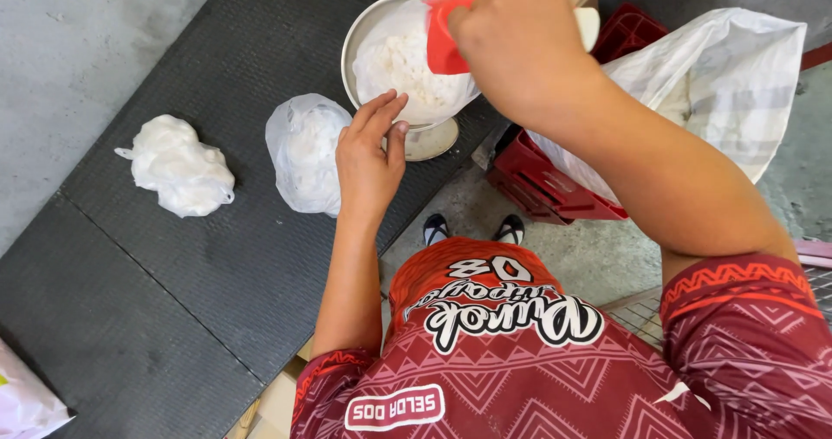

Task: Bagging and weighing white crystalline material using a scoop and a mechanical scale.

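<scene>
Head view: the right hand [520, 45] is closed around a red scoop [444, 36], held over the far side of a round metal bowl [360, 32]. The bowl is lined with a clear bag [403, 71] holding white grains. It stands on a pale base [433, 140] at the far right edge of the dark table [173, 300]. The left hand [368, 157] is open, fingers [381, 110] resting against the near rim of the bowl and the bag. Just left of this hand lies a filled bag [303, 153]; further left lies a tied bag [178, 166]. Right of the bowl, a large sack [728, 84] sits in a red crate [555, 188] on the floor.
</scene>
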